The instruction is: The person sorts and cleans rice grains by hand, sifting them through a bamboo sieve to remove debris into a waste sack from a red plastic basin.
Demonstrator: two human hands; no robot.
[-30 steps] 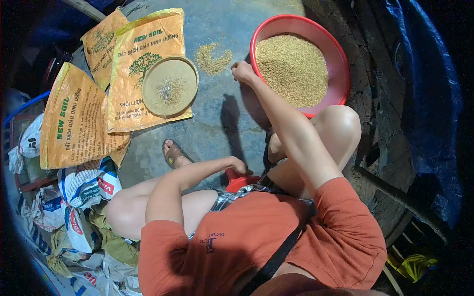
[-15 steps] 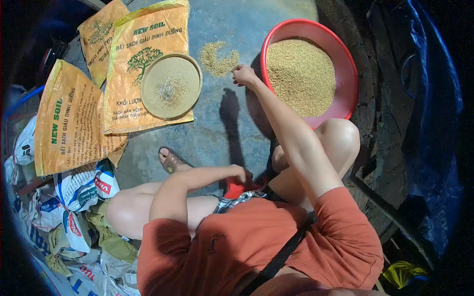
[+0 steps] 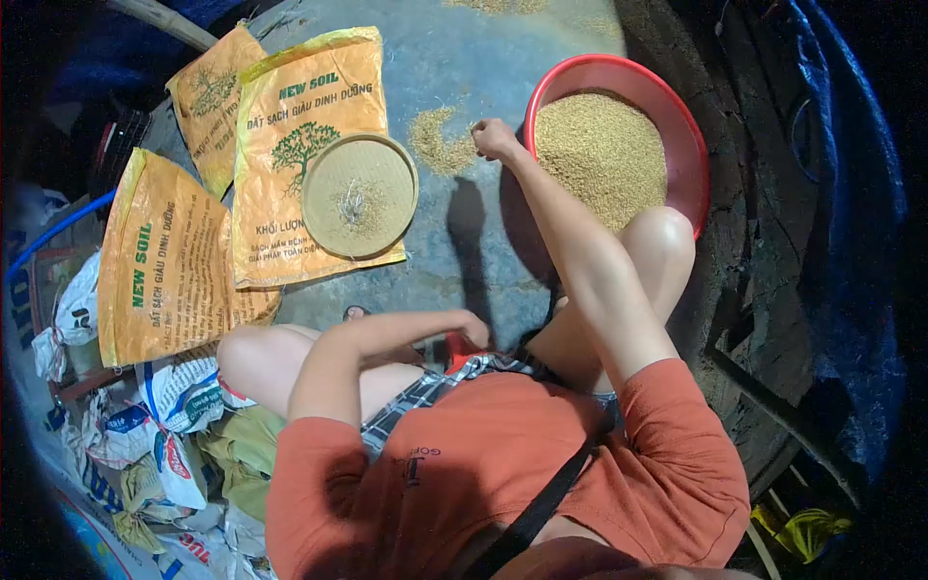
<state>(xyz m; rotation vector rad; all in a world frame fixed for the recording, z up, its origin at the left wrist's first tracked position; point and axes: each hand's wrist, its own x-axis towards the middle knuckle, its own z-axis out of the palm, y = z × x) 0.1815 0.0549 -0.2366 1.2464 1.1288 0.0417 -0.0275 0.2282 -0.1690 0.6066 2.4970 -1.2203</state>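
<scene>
My right hand (image 3: pixel 495 140) is closed, fingers curled down, at the right edge of a small curved pile of yellow-brown grain (image 3: pixel 440 145) on the concrete floor. What its fingers hold, if anything, is hidden. Just right of it stands a red basin (image 3: pixel 690 159) heaped with the same grain (image 3: pixel 604 159). My left hand (image 3: pixel 474 331) hangs low over my lap, beside a red object (image 3: pixel 456 350) that is mostly covered; its fingers are hidden. A round shallow tray (image 3: pixel 329 184) with bits of chaff and a whitish clump (image 3: pixel 351 205) lies left of the pile.
Orange printed sacks (image 3: pixel 309 97) lie flat under and left of the tray. Crumpled white and green bags (image 3: pixel 179 416) crowd the lower left. More grain (image 3: pixel 498 5) lies at the far edge. A blue tarp (image 3: pixel 851 193) hangs on the right, near a pole (image 3: pixel 783 416).
The view has shifted, so the floor items appear lower and further right. My right hand has moved slightly farther from me along the pile's edge. My left hand stays near my lap.
</scene>
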